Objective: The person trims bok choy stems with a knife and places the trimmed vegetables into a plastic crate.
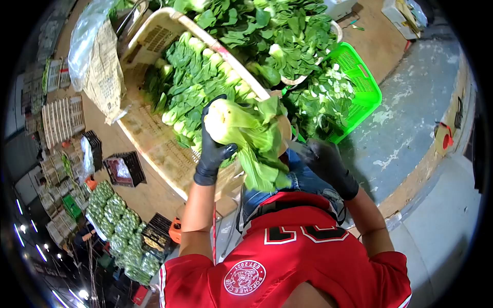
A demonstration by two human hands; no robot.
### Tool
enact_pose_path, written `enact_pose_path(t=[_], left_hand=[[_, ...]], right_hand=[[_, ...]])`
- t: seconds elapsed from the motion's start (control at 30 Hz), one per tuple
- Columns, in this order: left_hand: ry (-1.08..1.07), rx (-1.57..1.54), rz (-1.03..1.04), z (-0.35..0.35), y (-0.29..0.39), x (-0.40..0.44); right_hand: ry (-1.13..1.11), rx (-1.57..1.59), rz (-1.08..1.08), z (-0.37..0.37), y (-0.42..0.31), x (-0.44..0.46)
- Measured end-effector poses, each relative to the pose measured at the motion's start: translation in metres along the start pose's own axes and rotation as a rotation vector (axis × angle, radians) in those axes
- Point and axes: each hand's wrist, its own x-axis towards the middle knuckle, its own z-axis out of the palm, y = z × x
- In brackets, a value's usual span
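Note:
My left hand (209, 146), in a black glove, is wrapped round the pale base of a leafy green vegetable (241, 126), its leaves hanging toward my lap. My right hand (327, 160), also black-gloved, is to the right of those leaves, apart from them; its fingers are partly hidden and blurred, so what they hold is unclear. Beyond my left hand, rows of similar greens (187, 90) lie in a beige plastic crate (154, 151). A bright green basket (367, 90) with loose leaves stands beyond my right hand.
More leafy greens (303, 38) are heaped at the top. A clear plastic bag (84, 46) and brown paper (104, 77) hang over the beige crate's left side. Black crates (125, 169) and bagged greens (118, 223) stand at the lower left. A red-handled object (447, 137) lies at the right.

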Motion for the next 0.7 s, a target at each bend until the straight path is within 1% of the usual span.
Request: enact_pose_path(t=[0.03,0.07,0.1,0.17,0.2,0.23,0.3,0.33,0.37,0.43,0.53,0.57,0.63,0.67,0.7], left_hand=[[0.044,-0.004,0.029,0.009,-0.010,-0.003],[-0.015,-0.032,-0.005,0.033,0.005,0.003],[-0.042,-0.123,-0.104,0.047,0.002,0.004],[-0.055,0.056,-0.178,0.077,0.001,0.006],[-0.049,0.070,-0.199,0.093,0.002,0.009],[-0.124,0.134,-0.148,0.114,0.011,0.010],[-0.252,0.265,-0.018,0.126,-0.003,0.011],[-0.293,0.444,0.114,0.131,-0.008,0.012],[-0.334,0.550,0.190,0.140,-0.005,0.013],[-0.421,0.752,0.228,0.154,0.002,0.011],[-0.466,0.825,0.254,0.172,-0.004,0.007],[-0.483,0.844,0.307,0.177,-0.007,0.006],[-0.518,0.873,0.415,0.186,-0.016,0.004],[-0.538,0.949,0.419,0.190,-0.022,0.004],[-0.565,0.953,0.428,0.192,-0.031,0.005]], right_hand=[[0.026,-0.052,-0.045,-0.014,-0.012,0.000],[0.056,-0.111,-0.129,-0.027,-0.019,0.002],[0.092,-0.160,-0.168,-0.038,-0.022,0.000],[0.157,-0.262,-0.232,-0.059,-0.025,-0.007],[0.233,-0.264,-0.284,-0.070,-0.028,-0.010],[0.252,-0.272,-0.274,-0.075,-0.022,-0.015],[0.293,-0.281,-0.258,-0.085,-0.010,-0.023],[0.318,-0.311,-0.265,-0.088,-0.003,-0.029],[0.329,-0.316,-0.254,-0.087,0.005,-0.035],[0.345,-0.321,-0.237,-0.080,0.023,-0.048],[0.355,-0.320,-0.106,-0.073,0.036,-0.065],[0.357,-0.316,-0.061,-0.070,0.039,-0.070],[0.379,-0.243,0.049,-0.061,0.061,-0.075],[0.388,-0.210,0.101,-0.053,0.073,-0.077],[0.404,-0.148,0.159,-0.043,0.084,-0.080]])
